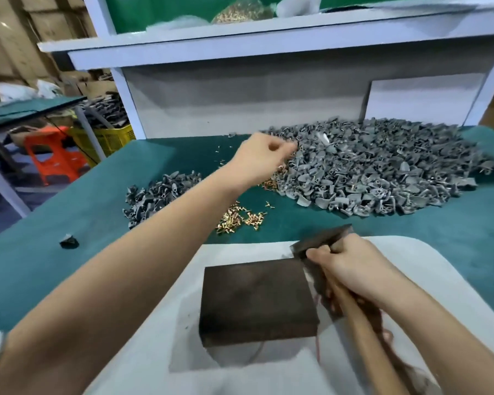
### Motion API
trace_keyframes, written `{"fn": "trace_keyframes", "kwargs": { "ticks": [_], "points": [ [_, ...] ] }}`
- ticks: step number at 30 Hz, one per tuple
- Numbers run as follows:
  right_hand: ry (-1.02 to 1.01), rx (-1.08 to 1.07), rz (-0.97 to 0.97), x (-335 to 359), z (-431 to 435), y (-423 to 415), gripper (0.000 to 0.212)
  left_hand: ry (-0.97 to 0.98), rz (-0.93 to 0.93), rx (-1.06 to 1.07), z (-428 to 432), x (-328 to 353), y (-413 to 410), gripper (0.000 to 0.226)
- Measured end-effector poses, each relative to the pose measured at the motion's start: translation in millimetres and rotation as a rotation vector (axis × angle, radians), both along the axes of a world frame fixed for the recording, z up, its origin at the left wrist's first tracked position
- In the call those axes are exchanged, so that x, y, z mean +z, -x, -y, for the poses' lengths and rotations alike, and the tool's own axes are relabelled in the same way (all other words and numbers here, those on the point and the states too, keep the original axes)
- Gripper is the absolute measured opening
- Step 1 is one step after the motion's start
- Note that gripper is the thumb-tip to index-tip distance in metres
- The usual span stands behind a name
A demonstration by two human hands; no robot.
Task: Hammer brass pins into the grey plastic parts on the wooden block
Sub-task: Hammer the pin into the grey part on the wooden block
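The dark wooden block (257, 297) sits in a cut-out of a white pad (411, 252), and its top is bare. My right hand (357, 269) grips a hammer (322, 242) just below its dark head, which is at the block's far right corner; the wooden handle runs toward the lower right. My left hand (260, 158) reaches out to the left edge of the large pile of grey plastic parts (382, 169), fingers curled toward it. Whether it holds anything is hidden. Loose brass pins (240, 216) lie on the green mat beyond the pad.
A smaller heap of grey parts (160, 195) lies left of the pins, and a single grey part (68, 241) sits near the table's left edge. A white shelf unit (240, 52) rises behind the piles. An orange stool (52, 155) and yellow crate (111, 139) stand off the table at left.
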State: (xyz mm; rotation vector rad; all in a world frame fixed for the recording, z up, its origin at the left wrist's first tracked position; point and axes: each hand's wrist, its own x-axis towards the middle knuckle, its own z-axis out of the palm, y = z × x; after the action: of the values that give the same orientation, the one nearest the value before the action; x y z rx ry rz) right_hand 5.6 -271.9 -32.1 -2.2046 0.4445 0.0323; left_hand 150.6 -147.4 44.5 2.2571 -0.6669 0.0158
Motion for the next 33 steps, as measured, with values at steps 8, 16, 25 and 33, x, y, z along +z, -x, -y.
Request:
{"fn": "trace_keyframes", "kwargs": {
  "ticks": [8, 16, 25, 33],
  "points": [
    [0.628, -0.041, 0.01, 3, -3, -1, 0.043, -0.658, 0.247, -0.102, -12, -77, -21, 0.03],
    [0.659, -0.108, 0.121, 3, -4, -1, 0.038, -0.49, 0.32, -0.056, -6, -72, -3, 0.013],
    [0.356, 0.04, 0.814, -4, -4, -6, 0.017, 0.248, -0.236, -0.24, -10, -52, 60, 0.028],
    [0.157, 0.12, 0.736, 0, -6, -3, 0.01, 0.27, -0.267, -0.247, -31, -58, 68, 0.023]
  ]
}}
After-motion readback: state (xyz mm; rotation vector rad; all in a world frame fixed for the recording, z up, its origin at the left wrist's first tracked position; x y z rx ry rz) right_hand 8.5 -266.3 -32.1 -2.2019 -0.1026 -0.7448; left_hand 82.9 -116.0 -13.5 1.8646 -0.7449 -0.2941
